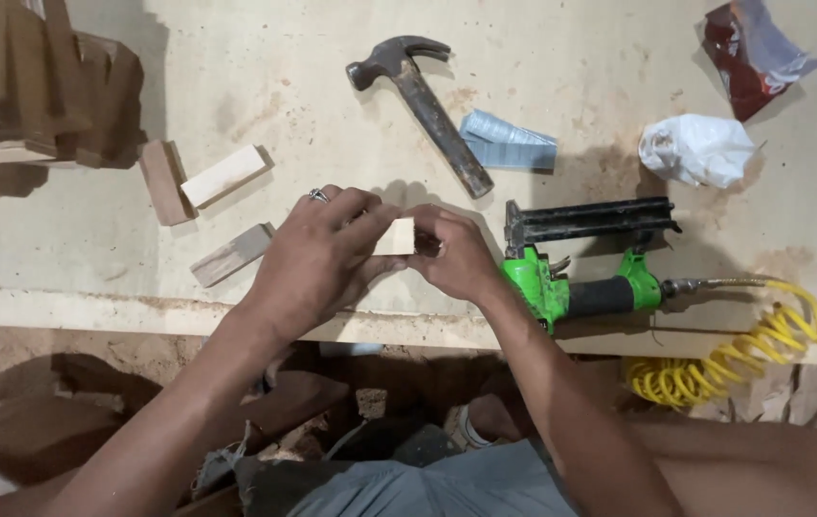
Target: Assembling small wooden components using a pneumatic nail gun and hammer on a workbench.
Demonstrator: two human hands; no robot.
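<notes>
Head view: a small pale wood block [395, 236] sits at centre over the workbench [92, 230], pinched between both hands, left hand [317, 254] clamped on its near end, right hand [456, 254] gripping the other. At three o'clock lies a green nail gun [581, 278] with yellow coiled hose [762, 345]; at twelve, a hammer [423, 105]; at nine, loose wood offcuts [222, 177].

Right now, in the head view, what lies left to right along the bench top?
Stacked wood pieces → brown block → left hand → right hand → green nail gun → white crumpled bag → yellow coiled hose.
</notes>
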